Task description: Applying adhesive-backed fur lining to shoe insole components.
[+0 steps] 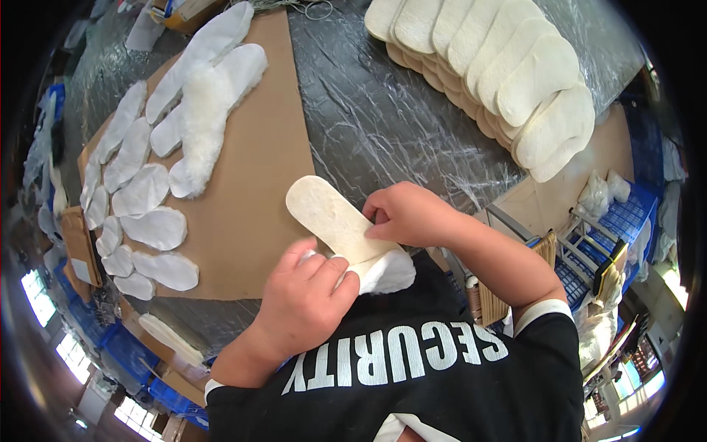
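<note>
Close to my body, a cream insole (pixel 324 210) points away from me over the edge of the cardboard. Its near end meets a fluffy white fleece piece (pixel 390 272); how the two are joined there is partly hidden by my fingers. My left hand (pixel 305 298) is closed on the near left side, with a bit of white fleece showing between its fingers. On the right edge of the cream insole, my right hand (pixel 412 214) pinches with thumb and curled fingers.
White fleece insoles (pixel 143 190) lie in overlapping rows on a brown cardboard sheet (pixel 254 169) at left. Cream insoles (pixel 508 62) are stacked and fanned at the far right on the plastic-covered table (pixel 361 96). Blue crates (pixel 626 214) stand beyond the table's right edge.
</note>
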Available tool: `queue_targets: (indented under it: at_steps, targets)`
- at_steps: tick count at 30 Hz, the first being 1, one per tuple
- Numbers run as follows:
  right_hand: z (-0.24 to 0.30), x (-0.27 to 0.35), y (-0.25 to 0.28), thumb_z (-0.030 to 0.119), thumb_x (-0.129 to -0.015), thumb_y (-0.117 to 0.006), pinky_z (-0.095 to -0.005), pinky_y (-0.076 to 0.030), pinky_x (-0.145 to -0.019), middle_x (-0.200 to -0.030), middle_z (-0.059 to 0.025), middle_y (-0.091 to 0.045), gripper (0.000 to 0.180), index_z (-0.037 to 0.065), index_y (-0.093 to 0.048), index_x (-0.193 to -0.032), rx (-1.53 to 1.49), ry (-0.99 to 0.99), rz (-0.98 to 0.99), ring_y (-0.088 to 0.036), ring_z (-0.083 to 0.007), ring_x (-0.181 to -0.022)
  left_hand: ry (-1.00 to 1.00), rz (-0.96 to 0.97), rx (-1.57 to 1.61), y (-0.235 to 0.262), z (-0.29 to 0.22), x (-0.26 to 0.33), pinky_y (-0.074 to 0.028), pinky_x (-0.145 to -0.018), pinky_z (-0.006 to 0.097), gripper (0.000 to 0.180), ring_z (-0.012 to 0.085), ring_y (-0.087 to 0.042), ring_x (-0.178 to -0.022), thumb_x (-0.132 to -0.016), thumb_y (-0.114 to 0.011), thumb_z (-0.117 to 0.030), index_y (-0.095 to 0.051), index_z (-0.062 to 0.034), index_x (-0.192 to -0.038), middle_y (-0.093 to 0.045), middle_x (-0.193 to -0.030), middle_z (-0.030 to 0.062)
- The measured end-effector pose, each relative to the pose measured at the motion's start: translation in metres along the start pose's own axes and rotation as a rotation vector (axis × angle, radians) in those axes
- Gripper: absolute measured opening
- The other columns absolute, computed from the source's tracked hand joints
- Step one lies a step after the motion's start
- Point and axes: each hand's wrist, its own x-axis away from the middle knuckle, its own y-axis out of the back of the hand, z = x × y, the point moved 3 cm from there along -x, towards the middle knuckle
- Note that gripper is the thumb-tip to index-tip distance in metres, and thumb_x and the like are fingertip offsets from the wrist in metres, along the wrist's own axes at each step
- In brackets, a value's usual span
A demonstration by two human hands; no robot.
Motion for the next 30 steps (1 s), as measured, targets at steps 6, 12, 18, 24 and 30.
queue_targets:
  at_steps: [6,12,18,24,30]
  targets:
    - [0.009,-0.005,-0.017,0.011,-0.078,-0.06,-0.0443,-0.053,-0.072,-0.08,-0.0128,-0.069,0.022,0.01,-0.07,-0.098,0.288,0.195,-0.281,-0.067,-0.0327,-0.078,0.384,0.214,0.195,0.005,-0.008,0.005,-0.048,-0.06,0.04,0.028,0.03,-0.061,-0.071,-0.076,-0.074,-0.017,-0.064,-0.0039,-0.099,-0.058,-0.08,0.0097]
    - [0.012,0.008,-0.019,0.013,-0.075,-0.066,-0.0418,-0.051,-0.069,-0.077,-0.0133,-0.068,0.024,0.009,-0.072,-0.098,0.148,0.267,-0.119,-0.066,-0.0319,-0.075,0.346,0.176,0.01,0.009,-0.006,0.007,-0.039,-0.089,0.047,0.023,0.0299,-0.06,-0.079,-0.076,-0.074,-0.021,-0.065,-0.0066,-0.091,-0.063,-0.085,0.0073]
    - [0.009,0.019,-0.027,0.013,-0.077,-0.071,-0.0344,-0.049,-0.064,-0.072,-0.0098,-0.067,0.024,0.004,-0.071,-0.099,-0.073,0.245,0.112,-0.063,-0.0215,-0.064,0.391,0.371,0.195,-0.003,-0.024,0.02,-0.043,-0.084,0.04,0.015,0.0267,-0.062,-0.084,-0.075,-0.073,-0.015,-0.065,-0.0076,-0.085,-0.063,-0.084,0.0073]
    - [-0.021,0.021,-0.06,0.024,-0.092,-0.065,-0.0287,-0.048,-0.07,-0.085,-0.0035,-0.067,0.029,-0.001,-0.065,-0.107,-0.607,0.056,0.413,-0.058,-0.0092,-0.077,0.229,0.246,0.183,0.007,-0.032,0.019,-0.042,-0.09,0.043,0.015,0.0237,-0.059,-0.087,-0.068,-0.075,-0.01,-0.065,-0.0061,-0.079,-0.061,-0.083,0.0068]
    - [-0.018,0.025,-0.071,0.022,-0.086,-0.065,-0.036,-0.049,-0.07,-0.082,-0.013,-0.068,0.028,-0.002,-0.066,-0.1,-0.326,0.257,0.277,-0.063,-0.0216,-0.074,0.133,0.266,0.074,0.003,-0.04,0.015,-0.043,-0.094,0.046,0.011,0.0217,-0.06,-0.077,-0.071,-0.072,-0.014,-0.067,-0.0078,-0.08,-0.057,-0.072,0.0039]
